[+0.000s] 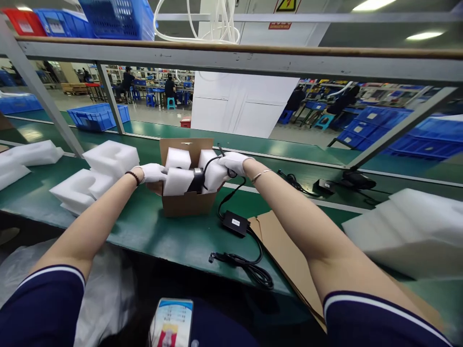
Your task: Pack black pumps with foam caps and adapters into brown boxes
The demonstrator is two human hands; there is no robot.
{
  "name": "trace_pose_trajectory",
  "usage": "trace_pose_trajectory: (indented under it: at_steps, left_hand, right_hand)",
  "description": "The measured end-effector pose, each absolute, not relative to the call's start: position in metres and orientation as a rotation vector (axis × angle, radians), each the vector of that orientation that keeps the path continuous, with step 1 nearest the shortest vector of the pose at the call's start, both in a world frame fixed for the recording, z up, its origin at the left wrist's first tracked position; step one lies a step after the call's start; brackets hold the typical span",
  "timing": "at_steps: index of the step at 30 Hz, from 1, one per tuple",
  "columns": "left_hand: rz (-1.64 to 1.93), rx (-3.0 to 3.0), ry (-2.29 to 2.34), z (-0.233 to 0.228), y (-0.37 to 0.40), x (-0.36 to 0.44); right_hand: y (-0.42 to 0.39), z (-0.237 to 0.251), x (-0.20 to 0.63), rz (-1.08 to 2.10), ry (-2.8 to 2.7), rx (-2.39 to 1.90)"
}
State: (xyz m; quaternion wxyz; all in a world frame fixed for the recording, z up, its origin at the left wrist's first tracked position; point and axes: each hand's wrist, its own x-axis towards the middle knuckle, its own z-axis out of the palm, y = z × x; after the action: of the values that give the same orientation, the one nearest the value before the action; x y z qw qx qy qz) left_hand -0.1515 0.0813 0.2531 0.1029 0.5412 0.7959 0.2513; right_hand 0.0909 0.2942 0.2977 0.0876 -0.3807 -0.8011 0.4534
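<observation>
Both gloved hands, the left hand and the right hand, were closed on the white foam end caps bracing a black device, seated partway in the open cardboard box on the green bench, its power adapter lying outside.

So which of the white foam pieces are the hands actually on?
The foam set in the open cardboard box, clamped around a black device: left hand and right hand press its ends. The other foam pieces lie loose on the bench.
</observation>
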Motion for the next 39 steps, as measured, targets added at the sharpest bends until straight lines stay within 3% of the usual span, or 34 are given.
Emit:
trace_pose_trajectory:
  at_steps: [2, 5, 9, 13, 17, 19, 21, 23, 25, 30, 35, 39]
  left_hand:
    - [0.640, 1.554, 2.474, 0.267, 0.077, -0.151]
    - [0.464, 1.788, 2.585, 0.282, 0.079, -0.135]
    - [-0.276, 1.842, 2.379, 0.276, 0.096, -0.102]
    - [-0.471, 1.706, 2.329, 0.256, 0.101, -0.100]
    - [-0.332, 1.740, 2.308, 0.242, 0.090, -0.120]
    - [-0.078, 1.790, 2.367, 0.233, 0.074, -0.118]
    - [0.456, 1.853, 2.444, 0.220, 0.051, -0.098]
    - [1.162, 1.776, 2.353, 0.203, 0.026, -0.063]
    - [1.523, 1.460, 2.070, 0.180, 0.008, -0.018]
    - [1.363, 0.586, 1.204, 0.108, 0.023, 0.075]
    - [1.367, 0.025, 1.068, 0.076, 0.071, 0.110]
    - [1.195, -0.081, 1.062, 0.080, 0.091, 0.123]
  right_hand:
    - [0.287, 0.300, 0.082, 1.301, -2.504, -1.219]
    - [0.279, 0.293, 0.067, 0.948, -2.801, -1.191]
    - [0.280, 0.266, 0.052, 0.391, -3.165, -1.106]
    - [0.276, 0.250, 0.052, 0.331, -3.198, -1.112]
    - [0.275, 0.262, 0.076, 0.357, -3.232, -0.968]
    - [0.281, 0.264, 0.107, 0.264, -3.085, -0.777]
    - [0.288, 0.256, 0.150, 0.134, -2.840, -0.799]
    - [0.291, 0.235, 0.196, 0.120, -2.803, -1.116]
    - [0.286, 0.206, 0.236, 0.257, -2.992, -1.493]
    - [0.238, 0.136, 0.287, 0.404, -3.052, -1.818]
    - [0.176, 0.103, 0.316, 0.614, -2.949, -1.667]
    - [0.150, 0.085, 0.326, 0.398, -2.903, -1.615]
